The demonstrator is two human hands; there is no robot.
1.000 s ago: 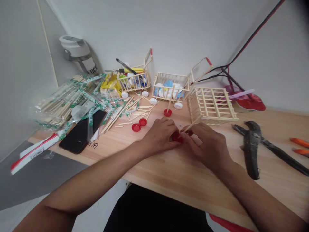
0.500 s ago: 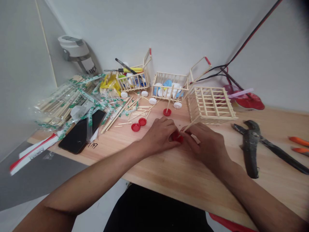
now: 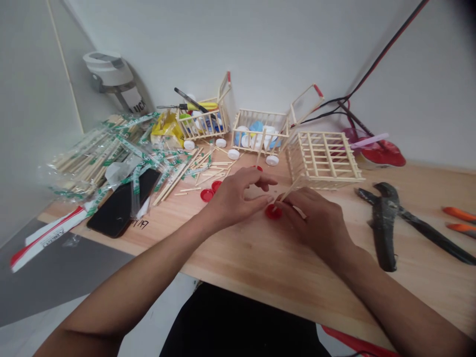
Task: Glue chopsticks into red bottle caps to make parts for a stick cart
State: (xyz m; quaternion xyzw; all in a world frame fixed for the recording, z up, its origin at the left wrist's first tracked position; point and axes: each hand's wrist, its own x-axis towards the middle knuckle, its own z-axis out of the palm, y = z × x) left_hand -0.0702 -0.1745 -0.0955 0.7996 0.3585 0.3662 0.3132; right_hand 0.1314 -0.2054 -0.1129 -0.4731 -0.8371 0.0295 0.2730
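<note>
Pinched in my right hand (image 3: 314, 218) is a thin wooden stick (image 3: 291, 188), leaning up to the right. Its lower end meets a red bottle cap (image 3: 274, 211) on the table; whether it is fixed there I cannot tell. My left hand (image 3: 241, 196) hovers just left of that cap, fingers apart and holding nothing. Behind it, partly hidden, another red cap (image 3: 258, 169) has an upright stick (image 3: 259, 156) at it. Two more red caps, one of them a shallow cap (image 3: 207, 195), lie left of my left hand. A slatted stick basket (image 3: 327, 158) sits behind my right hand.
Two small stick carts, a left cart (image 3: 204, 126) and a middle cart (image 3: 260, 134), hold bottle caps by the wall. Loose sticks (image 3: 211, 171), wrapped chopsticks (image 3: 92, 153) and a phone (image 3: 122, 203) lie left. Large black pliers (image 3: 386, 223) and orange handles (image 3: 459, 214) lie right.
My left hand has let go of the red cap and drawn back to the left, its fingers opening. My right hand keeps the stick at the cap.
</note>
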